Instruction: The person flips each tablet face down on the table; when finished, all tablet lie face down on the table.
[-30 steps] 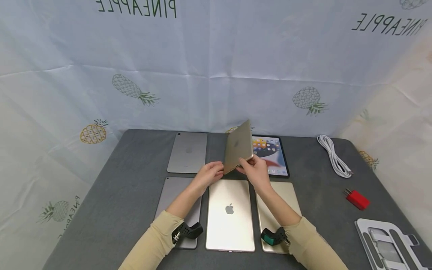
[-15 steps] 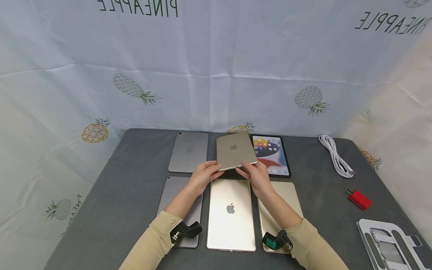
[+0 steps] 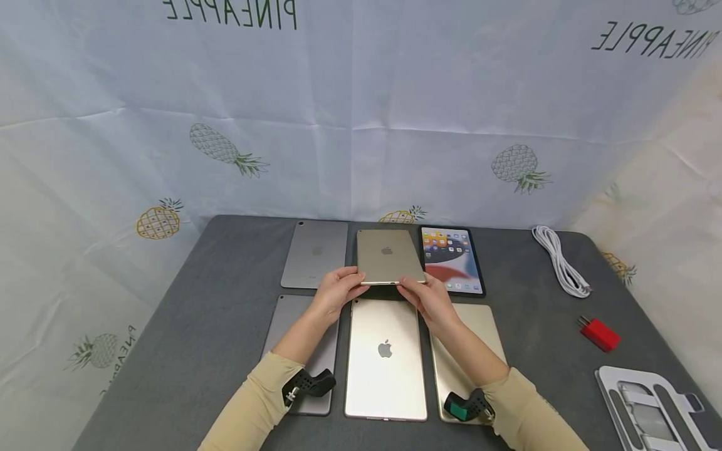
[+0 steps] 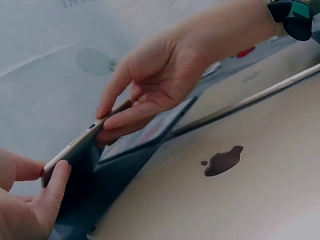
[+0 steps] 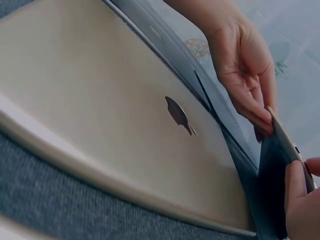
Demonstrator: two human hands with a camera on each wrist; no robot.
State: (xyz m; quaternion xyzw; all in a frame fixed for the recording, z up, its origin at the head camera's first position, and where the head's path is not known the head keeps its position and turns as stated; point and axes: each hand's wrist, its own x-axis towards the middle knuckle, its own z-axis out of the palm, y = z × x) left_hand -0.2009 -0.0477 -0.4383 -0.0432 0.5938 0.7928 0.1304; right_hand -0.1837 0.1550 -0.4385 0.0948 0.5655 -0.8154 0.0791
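Note:
A small gold tablet (image 3: 389,254), back side up with a dark apple logo, is held by its near edge in both hands. My left hand (image 3: 336,292) pinches the near-left corner, thumb above and fingers below. At the near-right corner my right hand (image 3: 427,299) pinches it likewise. The wrist views show that near edge (image 4: 80,137) raised off the table, with a port and speaker holes. Just in front lies a larger gold tablet (image 3: 385,369), back up. To the right, a tablet with a lit screen (image 3: 451,257) lies face up.
Two grey tablets lie at the left, one far (image 3: 316,250) and one near (image 3: 307,382), under my left forearm. Another gold tablet (image 3: 476,322) is below my right forearm. A white cable (image 3: 558,260), red charger (image 3: 600,334) and silver stand (image 3: 648,407) sit at the right.
The small gold tablet was tilted up on its side, then turned flat and lowered between the grey and lit tablets. Both hands have kept hold of its near edge.

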